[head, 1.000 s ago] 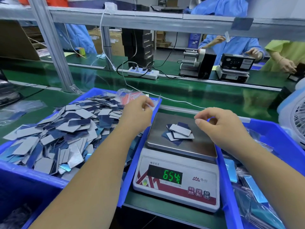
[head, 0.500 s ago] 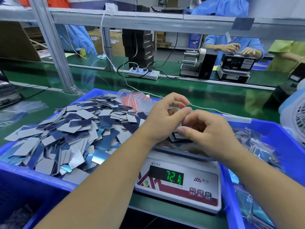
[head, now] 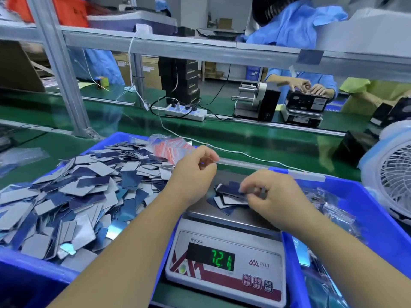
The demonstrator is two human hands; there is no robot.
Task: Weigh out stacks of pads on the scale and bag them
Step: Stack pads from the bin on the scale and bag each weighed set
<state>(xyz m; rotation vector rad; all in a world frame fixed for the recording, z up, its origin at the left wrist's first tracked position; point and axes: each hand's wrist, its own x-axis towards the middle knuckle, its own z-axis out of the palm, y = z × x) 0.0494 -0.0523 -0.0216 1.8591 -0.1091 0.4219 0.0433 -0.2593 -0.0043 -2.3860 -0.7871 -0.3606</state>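
- Setting: a factory line with a green table (head: 255, 138), aluminium frame posts, and other workers in blue gowns on the far side.
- Scale (head: 224, 261): stands at near centre, wedged between two blue bins. Its display reads 72.1.
- Pad stack (head: 231, 195): a small loose stack of grey and dark blue pads lies on the steel scale pan (head: 206, 215), towards its far right part. The long axis runs roughly left to right.
- Right hand (head: 270, 192): directly over the right end of the stack, fingers curled down and pinching the top pads. It is the nearer hand to the stack.
- Left hand (head: 195, 168): raised just left of and beyond the stack, fingers curled around something thin and clear, probably a bag; the item is too blurred to confirm.
- Left bin (head: 33, 276): heaped with loose pads, its right wall touching the scale.
- Right bin (head: 364, 203): holds filled bags, its left wall against the scale.
- Open room: the near left part of the pan is bare; judged best route for lifting the stack is straight up, then left towards the left hand.
- Edge hazards: a white fan (head: 391, 181) stands far right beyond the bin.
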